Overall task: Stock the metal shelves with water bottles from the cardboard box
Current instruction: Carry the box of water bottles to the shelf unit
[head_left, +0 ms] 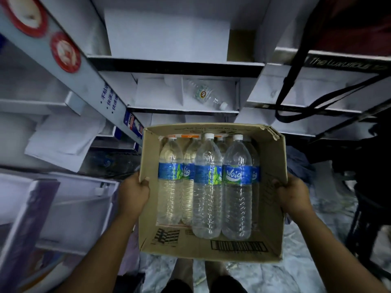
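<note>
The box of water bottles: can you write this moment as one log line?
stage: carrying | left hand: gripping cardboard box | right hand: same | water bottles: inside | shelf bottle: lying down

Your cardboard box (273,166) holds water bottles (237,187) with blue labels reading "Waig". A black shelf edge (342,62) at upper right reads "The Luxurious". Other print is illegible.

1. Setting: a shop stockroom or storage aisle.
2. Metal shelves (175,65) ahead of the hands, in several tiers, with white boxes (167,37) packed on them.
3. A single bottle (206,94) lying on a shelf beyond the hands.
4. Packaged goods (65,52) with red round labels, up and left of the left hand.
5. An open cardboard box (273,163) of labelled water bottles (237,187) between the hands.
</note>
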A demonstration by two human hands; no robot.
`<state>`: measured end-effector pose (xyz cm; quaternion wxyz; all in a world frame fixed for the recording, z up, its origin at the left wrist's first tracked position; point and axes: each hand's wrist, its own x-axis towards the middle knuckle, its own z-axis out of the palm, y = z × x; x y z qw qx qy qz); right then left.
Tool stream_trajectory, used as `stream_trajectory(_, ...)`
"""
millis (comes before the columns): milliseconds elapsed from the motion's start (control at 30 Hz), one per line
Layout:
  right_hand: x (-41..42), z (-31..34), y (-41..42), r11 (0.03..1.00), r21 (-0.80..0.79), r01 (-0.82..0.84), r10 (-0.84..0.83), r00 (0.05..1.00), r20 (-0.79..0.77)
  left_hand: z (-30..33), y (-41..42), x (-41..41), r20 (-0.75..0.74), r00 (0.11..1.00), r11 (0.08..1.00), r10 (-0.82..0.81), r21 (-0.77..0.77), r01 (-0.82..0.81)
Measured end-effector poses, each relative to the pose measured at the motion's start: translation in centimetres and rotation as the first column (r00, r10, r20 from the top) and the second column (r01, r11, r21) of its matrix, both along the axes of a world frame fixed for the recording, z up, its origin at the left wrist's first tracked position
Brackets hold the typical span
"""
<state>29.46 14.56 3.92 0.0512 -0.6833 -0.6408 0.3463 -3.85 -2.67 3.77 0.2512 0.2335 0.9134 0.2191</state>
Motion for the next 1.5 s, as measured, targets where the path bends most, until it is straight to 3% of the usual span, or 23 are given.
stream_trajectory(333, 1.6, 11.0, -1.9, 0.999, 0.031, -0.035, 0.036, 0.999, -0.025, 10.5, -2.7, 2.6, -0.035, 0.999, 1.000, -0.007, 0.019, 0.008)
stream_trajectory(633, 2.8, 16.2, -3.6, 0.994, 0.065, -0.087, 0.090, 0.995, -0.050, 16.2, -6.3, 5.8, -0.074, 0.995, 0.997, 0.074, 0.025, -0.073)
stream_trajectory(900, 2.1, 18.6, -3.8, 0.985, 0.069, -0.161, 0.165, 0.984, -0.060, 18.0, -10.4, 7.9, -0.109, 0.978, 0.984, 0.180, 0.013, -0.180)
stream_trajectory(1200, 2.0, 20.0, -5.2, 0.954, 0.067, -0.291, 0.294, 0.955, -0.042, 19.1, -15.5, 10.8, -0.105, 0.937, 0.940, 0.333, 0.115, -0.321)
stream_trajectory(1500, 4.0, 22.1, -8.9, 0.893, 0.088, -0.441, 0.445, 0.894, -0.041, 20.9, -22.7, 17.9, -0.133, 0.879, 0.888, 0.457, 0.113, -0.445)
